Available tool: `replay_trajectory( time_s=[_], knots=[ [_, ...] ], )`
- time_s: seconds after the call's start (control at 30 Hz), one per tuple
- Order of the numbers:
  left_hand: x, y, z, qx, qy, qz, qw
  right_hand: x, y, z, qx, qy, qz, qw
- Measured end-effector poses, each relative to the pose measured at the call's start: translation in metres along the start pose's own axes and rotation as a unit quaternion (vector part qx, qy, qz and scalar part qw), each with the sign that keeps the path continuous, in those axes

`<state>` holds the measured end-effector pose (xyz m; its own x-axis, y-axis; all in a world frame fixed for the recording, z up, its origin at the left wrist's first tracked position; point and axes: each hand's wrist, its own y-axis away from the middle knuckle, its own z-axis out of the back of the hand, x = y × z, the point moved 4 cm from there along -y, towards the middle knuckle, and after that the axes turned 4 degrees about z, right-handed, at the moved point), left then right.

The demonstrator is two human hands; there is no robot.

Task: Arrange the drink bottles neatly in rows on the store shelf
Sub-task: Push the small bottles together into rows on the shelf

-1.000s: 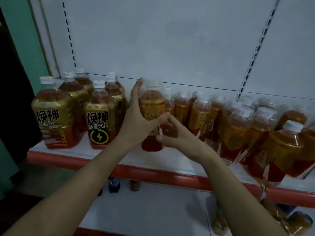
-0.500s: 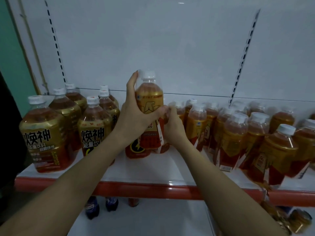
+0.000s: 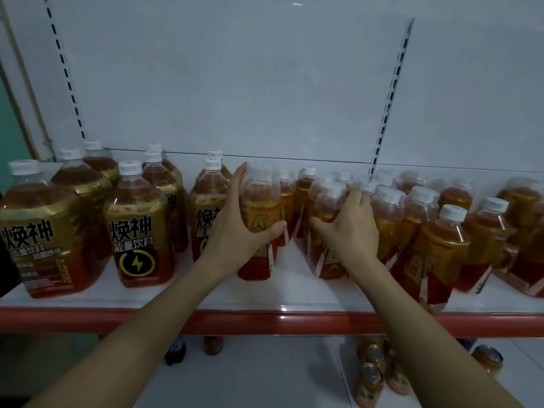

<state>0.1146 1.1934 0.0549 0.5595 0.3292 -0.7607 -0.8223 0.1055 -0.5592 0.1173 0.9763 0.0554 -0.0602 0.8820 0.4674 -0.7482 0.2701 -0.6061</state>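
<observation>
A plain white back panel with two black slotted metal uprights filled the dim scene; a green wall showed far left.

The large bottles at the left hold reddish-brown drink under white caps, wrapped in gold labels with black characters and a yellow lightning ring. The small bottles to the right hold amber drink, with white caps and gold-and-red labels. The shelf is white with a red front edge; its back panel is pale grey-white.
</observation>
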Motion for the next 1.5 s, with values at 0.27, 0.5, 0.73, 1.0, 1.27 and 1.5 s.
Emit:
replay_trajectory(
  time_s=[0.27,0.5,0.73,1.0,1.27,1.5],
  knots=[
    [0.005,0.005,-0.017,-0.018,-0.045,0.026,0.999,0.004,0.026,0.020,-0.100,0.001,0.114,0.988],
    [-0.005,-0.004,-0.024,-0.035,-0.058,0.049,0.997,0.026,0.074,-0.031,0.131,-0.259,0.087,0.953],
    [-0.009,-0.023,-0.033,0.013,-0.147,0.048,0.988,0.024,0.052,-0.080,0.203,-0.334,0.007,0.921],
    [-0.015,-0.074,-0.027,0.139,-0.507,-0.022,0.850,0.027,0.024,-0.116,0.225,-0.268,0.008,0.937],
    [-0.005,-0.095,-0.028,0.132,-0.580,-0.040,0.803,0.043,0.020,-0.138,0.177,-0.196,0.002,0.965],
    [-0.009,-0.084,-0.019,0.126,-0.570,-0.091,0.806,0.034,0.027,-0.114,0.199,-0.213,0.004,0.957]
  ],
)
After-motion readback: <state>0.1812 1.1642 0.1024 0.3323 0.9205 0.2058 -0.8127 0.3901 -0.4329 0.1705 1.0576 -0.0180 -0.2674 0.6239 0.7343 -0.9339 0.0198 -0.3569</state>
